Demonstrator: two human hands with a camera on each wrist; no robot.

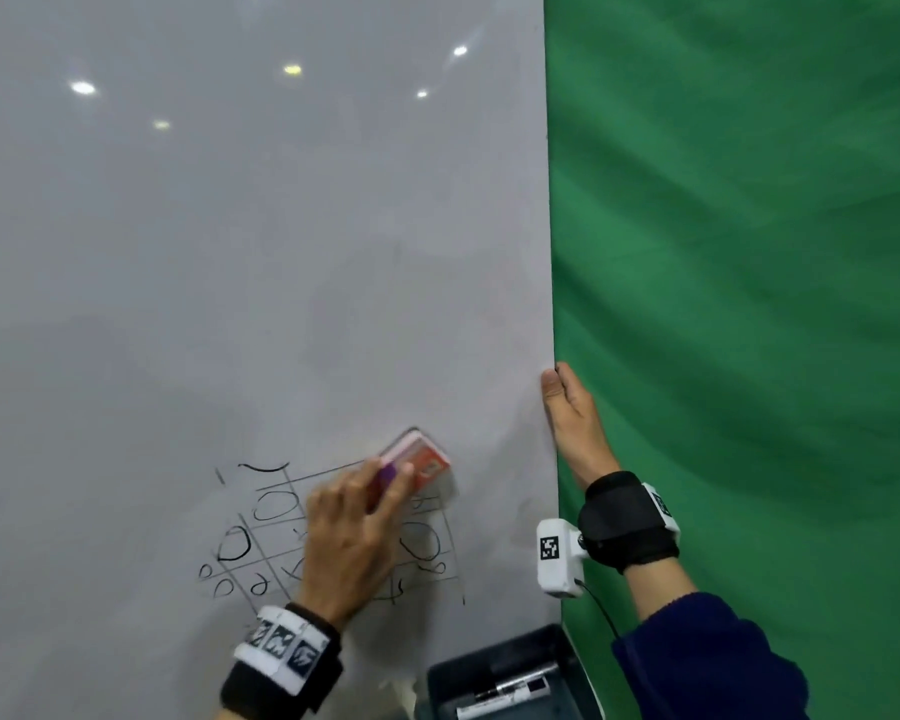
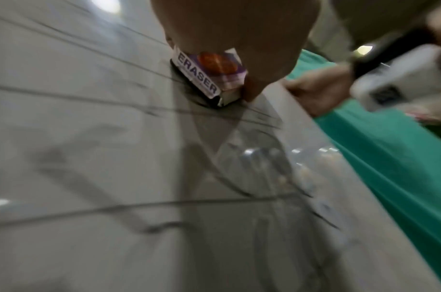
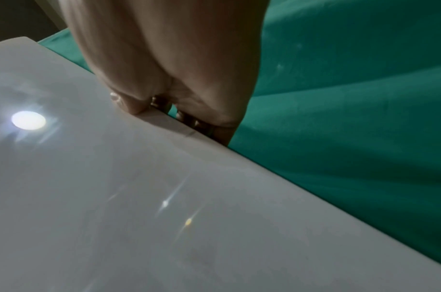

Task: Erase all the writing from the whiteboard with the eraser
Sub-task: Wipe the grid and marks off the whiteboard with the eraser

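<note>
A grey-white whiteboard (image 1: 230, 252) fills the left of the head view. Low on it is black writing (image 1: 240, 543): a grid with circles and small marks. My left hand (image 1: 349, 532) grips an orange and purple eraser (image 1: 419, 467) and presses it flat on the board at the grid's upper right corner. The left wrist view shows the eraser (image 2: 211, 75) labelled ERASER under my fingers, with blurred lines on the whiteboard (image 2: 89, 177). My right hand (image 1: 572, 423) grips the board's right edge, thumb in front, fingers behind. In the right wrist view my right hand (image 3: 164, 98) clasps the whiteboard (image 3: 114, 197) edge.
A green cloth backdrop (image 1: 749, 252) hangs right of the board. A dark tray (image 1: 510, 678) with markers sits at the board's lower right corner. The upper board shows only light reflections.
</note>
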